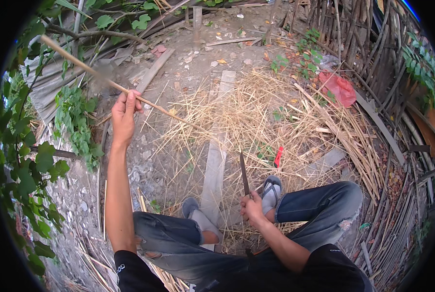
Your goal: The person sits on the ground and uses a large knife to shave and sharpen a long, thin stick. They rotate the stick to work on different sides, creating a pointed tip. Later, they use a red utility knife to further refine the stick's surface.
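My left hand (125,114) is raised at the left with the arm stretched out, its fingers closed round a long thin bamboo stick (88,68). The stick slants from the upper left down toward the straw-like shavings in the middle. Low between my knees, my right hand (253,208) is wrapped round the handle of a knife (244,173). Its dark narrow blade points up and away from me, apart from the stick. A red-handled tool (278,157) lies on the shavings just beyond my right foot.
Pale shavings (246,107) cover the ground ahead, over a flat wooden board (214,168). Split strips (353,146) lie in a heap at the right, near a red plastic bag (338,89). A stick fence (353,34) stands at the far right; leafy vines (37,170) hang at the left.
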### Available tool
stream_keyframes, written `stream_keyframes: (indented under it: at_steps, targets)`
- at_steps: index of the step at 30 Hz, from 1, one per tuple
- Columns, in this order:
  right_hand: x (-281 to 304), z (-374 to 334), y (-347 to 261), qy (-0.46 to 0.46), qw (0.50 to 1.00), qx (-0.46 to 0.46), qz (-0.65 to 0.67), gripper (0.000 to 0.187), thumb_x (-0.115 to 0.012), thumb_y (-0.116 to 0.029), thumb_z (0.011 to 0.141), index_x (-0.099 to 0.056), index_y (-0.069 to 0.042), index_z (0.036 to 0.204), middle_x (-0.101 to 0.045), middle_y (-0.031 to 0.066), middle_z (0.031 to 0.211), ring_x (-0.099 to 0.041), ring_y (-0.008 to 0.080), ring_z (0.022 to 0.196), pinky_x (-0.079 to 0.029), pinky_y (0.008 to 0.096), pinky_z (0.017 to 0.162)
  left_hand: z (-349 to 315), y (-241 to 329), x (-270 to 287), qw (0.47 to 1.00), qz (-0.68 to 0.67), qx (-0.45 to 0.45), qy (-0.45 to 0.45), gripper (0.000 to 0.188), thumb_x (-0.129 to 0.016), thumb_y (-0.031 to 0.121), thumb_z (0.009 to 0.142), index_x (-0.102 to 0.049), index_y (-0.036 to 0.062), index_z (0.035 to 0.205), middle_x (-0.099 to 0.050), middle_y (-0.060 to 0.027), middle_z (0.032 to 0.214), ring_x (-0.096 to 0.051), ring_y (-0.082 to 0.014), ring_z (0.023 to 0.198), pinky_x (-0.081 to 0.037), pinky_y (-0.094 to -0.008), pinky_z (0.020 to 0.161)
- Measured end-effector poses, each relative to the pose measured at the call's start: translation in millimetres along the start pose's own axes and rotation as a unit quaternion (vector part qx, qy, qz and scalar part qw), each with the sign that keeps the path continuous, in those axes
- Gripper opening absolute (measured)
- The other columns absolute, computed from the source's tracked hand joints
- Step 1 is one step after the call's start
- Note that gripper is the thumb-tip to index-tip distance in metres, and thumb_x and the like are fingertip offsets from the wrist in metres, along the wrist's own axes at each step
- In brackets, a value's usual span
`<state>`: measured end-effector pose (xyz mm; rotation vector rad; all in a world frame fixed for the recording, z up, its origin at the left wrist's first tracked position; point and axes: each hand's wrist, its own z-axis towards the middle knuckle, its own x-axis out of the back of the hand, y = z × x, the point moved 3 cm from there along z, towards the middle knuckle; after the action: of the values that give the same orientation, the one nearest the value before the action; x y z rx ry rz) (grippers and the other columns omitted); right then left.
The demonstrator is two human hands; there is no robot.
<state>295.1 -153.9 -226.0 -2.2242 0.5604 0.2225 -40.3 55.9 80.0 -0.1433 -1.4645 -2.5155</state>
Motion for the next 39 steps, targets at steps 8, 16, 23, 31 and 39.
stream_keyframes:
  at_steps: [8, 16, 23, 31, 39]
  targets:
    - [0.0, -0.1, 2.1, -0.030, 0.999, 0.031, 0.011, 0.041, -0.059, -0.002, 0.091, -0.048, -0.007, 0.129, -0.048, 0.0020, 0.070, -0.042, 0.0113, 0.048, -0.038, 0.0294, 0.044, -42.3, -44.9, -54.1, 0.983, 0.136, 0.091, -0.085, 0.037, -0.049, 0.040, 0.106, -0.062, 0.0054, 0.098, -0.052, -0.0006, 0.069, -0.049, -0.0093, 0.064, -0.041, -0.0268, 0.059]
    - [2.2, 4.4, 12.1, -0.035, 0.999, 0.022, -0.006, 0.037, -0.059, -0.002, 0.090, -0.049, -0.006, 0.125, -0.049, 0.0021, 0.071, -0.043, 0.0112, 0.049, -0.037, 0.0284, 0.043, -62.5, -58.2, -86.3, 0.962, 0.207, 0.088, -0.157, 0.039, -0.058, 0.040, 0.101, -0.066, 0.0024, 0.098, -0.065, -0.0107, 0.082, -0.061, -0.0188, 0.078, -0.048, -0.0329, 0.074]
    - [-7.6, -7.2, 8.1, -0.028, 0.996, 0.052, -0.074, 0.047, -0.059, -0.001, 0.091, -0.046, -0.006, 0.136, -0.050, 0.0012, 0.072, -0.043, 0.0093, 0.050, -0.037, 0.0267, 0.044, -32.8, -21.5, -67.9, 0.995, 0.064, -0.013, 0.070, 0.038, -0.065, 0.039, 0.097, -0.065, 0.0018, 0.106, -0.065, -0.0047, 0.088, -0.058, -0.0127, 0.079, -0.046, -0.0272, 0.075]
    - [-17.4, -2.7, 18.6, -0.100, 0.949, 0.183, -0.235, 0.047, -0.058, -0.014, 0.100, -0.045, -0.009, 0.144, -0.046, -0.0053, 0.064, -0.039, 0.0046, 0.048, -0.033, 0.0232, 0.043, 4.3, 22.5, -78.5, 0.972, -0.181, -0.081, 0.125, 0.039, -0.051, 0.040, 0.105, -0.061, 0.0039, 0.094, -0.052, 0.0007, 0.067, -0.048, -0.0068, 0.057, -0.039, -0.0220, 0.052]
    - [-76.6, -56.9, -29.5, -0.182, 0.966, 0.121, -0.137, 0.049, -0.055, -0.023, 0.104, -0.044, -0.008, 0.150, -0.053, -0.0015, 0.072, -0.045, 0.0033, 0.057, -0.038, 0.0217, 0.051, 10.6, 18.5, -101.6, 0.962, -0.146, -0.122, 0.195, 0.040, -0.053, 0.038, 0.105, -0.053, 0.0087, 0.077, -0.043, 0.0030, 0.064, -0.039, -0.0041, 0.053, -0.032, -0.0202, 0.045]
